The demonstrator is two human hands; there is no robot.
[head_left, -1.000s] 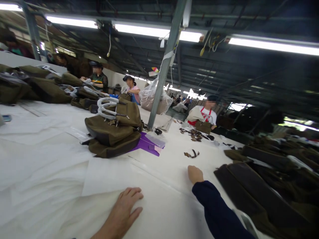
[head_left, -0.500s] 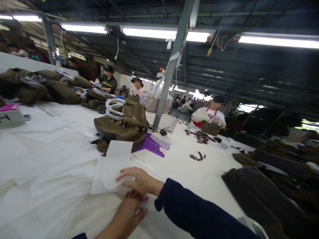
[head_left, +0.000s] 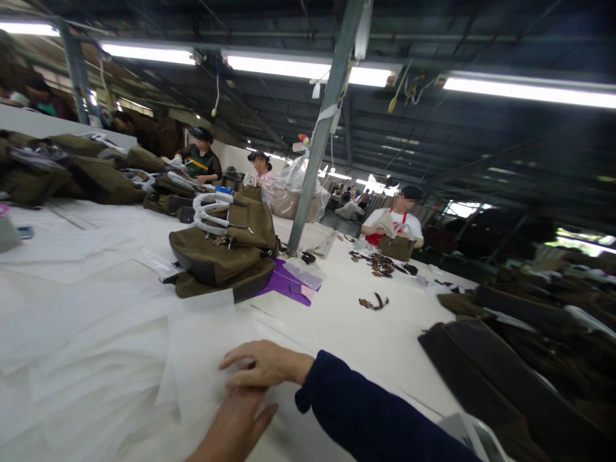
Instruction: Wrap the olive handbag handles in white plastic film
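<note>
Thin white sheets (head_left: 195,359) lie by my hands, overlapping a wide spread of similar sheets. My right hand (head_left: 264,362), in a navy sleeve, reaches in from the right. Its fingers are parted and slightly bent at the right edge of the nearest sheets, with no grip showing. Below and touching it is my left hand (head_left: 235,417), its thumb held out to the side; its fingertips are blurred and partly covered by the right hand. Just beyond the sheets an olive bag (head_left: 226,250) with white-wrapped handles lies on the white table (head_left: 346,340).
Purple card (head_left: 289,282) sits beside the bag, near a metal post (head_left: 315,147). Brown straps (head_left: 374,301) lie farther right. Dark bag pieces (head_left: 476,366) are piled at the right, more olive bags (head_left: 96,176) at the left. Co-workers, including a person in white (head_left: 389,221), stand across the table.
The upright-lying top sheet has shifted down and left, uncovering more of the bag. My left hand has moved slightly left, and my right hand lies a little lower. The view has turned slightly right.
</note>
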